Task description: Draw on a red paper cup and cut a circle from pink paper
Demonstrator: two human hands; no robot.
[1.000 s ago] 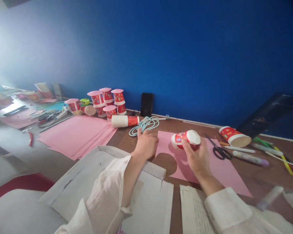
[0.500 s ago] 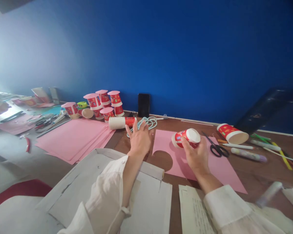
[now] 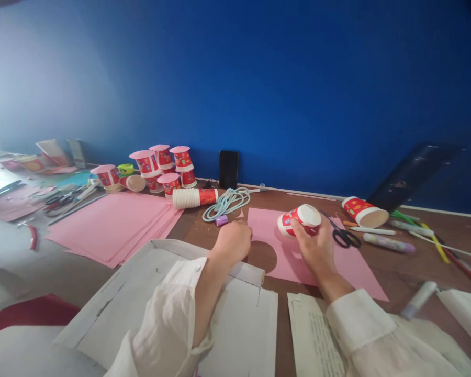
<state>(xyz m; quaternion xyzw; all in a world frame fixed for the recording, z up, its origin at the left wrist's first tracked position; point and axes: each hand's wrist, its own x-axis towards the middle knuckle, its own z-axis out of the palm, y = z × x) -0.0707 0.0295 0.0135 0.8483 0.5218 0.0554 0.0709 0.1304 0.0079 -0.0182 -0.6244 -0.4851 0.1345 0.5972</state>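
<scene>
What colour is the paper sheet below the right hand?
The paper sheet is pink, clearest in the head view.

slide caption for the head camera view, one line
Right hand holding a red paper cup over a pink sheet, left hand curled near a small purple object.

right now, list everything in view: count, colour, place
held cup: one or two, red, centre
cut sheet: one, pink, below cup
near scissors: one, black, right
markers: several, mixed, right
loose cups: two clear, red, right and left
phone: one, black, rear
cord: one, blue, centre
cap: one, purple, by cord
nested cups: one stack, red-white, left
pink-topped cups: five, red, rear left
sheet pile: one, pink, left
card and papers: several, pale, front
far-left items: several, mixed, blurred
wall: one, blue, behind
table: one, brown, underneath
left hand: one, centre
right hand: one, on cup
</scene>
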